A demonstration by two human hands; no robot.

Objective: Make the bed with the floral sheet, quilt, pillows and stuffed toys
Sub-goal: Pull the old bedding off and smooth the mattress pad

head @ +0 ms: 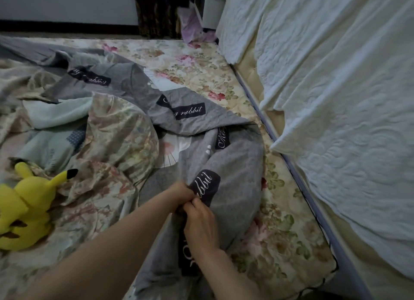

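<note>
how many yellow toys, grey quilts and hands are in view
yellow toy: 1
grey quilt: 1
hands: 2 (left hand, right hand, both gripping the grey quilt)
total: 4

Grey quilt point(235, 187) under the fingers point(192, 203), with black labels in white script. Cream floral sheet point(280, 243) just right of them, with pink roses and green leaves. Yellow stuffed toy point(26, 210) far left, one ear black-tipped. White stitched cover point(336, 98) well to the right.
</note>
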